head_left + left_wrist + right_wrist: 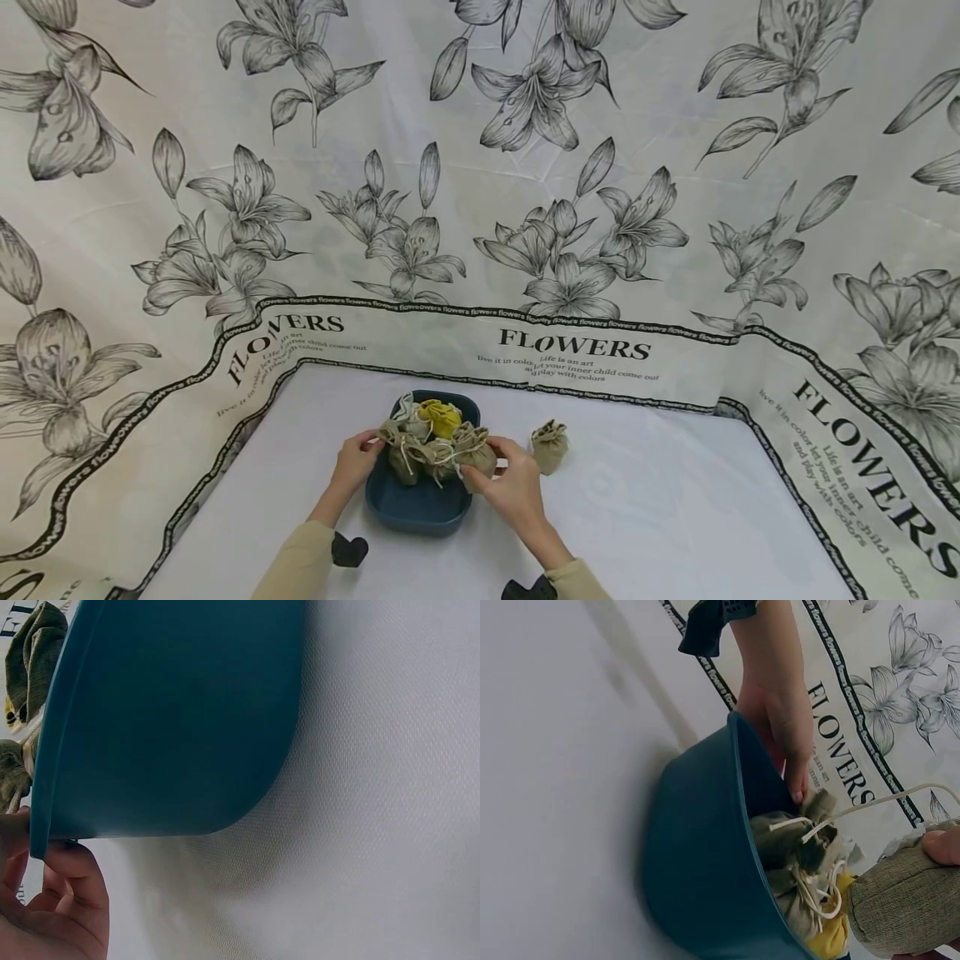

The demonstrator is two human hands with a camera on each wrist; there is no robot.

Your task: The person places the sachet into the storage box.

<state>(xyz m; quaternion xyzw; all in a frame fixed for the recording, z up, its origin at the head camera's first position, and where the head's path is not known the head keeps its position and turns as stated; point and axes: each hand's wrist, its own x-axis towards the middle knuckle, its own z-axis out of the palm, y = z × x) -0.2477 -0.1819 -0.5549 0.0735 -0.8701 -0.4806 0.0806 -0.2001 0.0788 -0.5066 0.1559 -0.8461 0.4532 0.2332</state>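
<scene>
A dark blue plastic basin (418,527) stands on the white cloth and holds several small drawstring pouches. Khaki pouches (405,467) lie toward its middle, with a yellow pouch (440,417) and a pale grey one (407,414) behind. My left hand (355,468) pinches the basin's left rim; the left wrist view shows fingers on both sides of the rim (46,750). With thumb and fingers my right hand (519,493) grips a full khaki pouch (907,900) at the basin's right rim. A pale cord trails from near this pouch in the right wrist view.
Another khaki pouch (550,447) stands on the white tabletop (645,500) to the right of the basin. A flower-printed curtain (540,208) with lettering along its lower border hangs behind and at both sides.
</scene>
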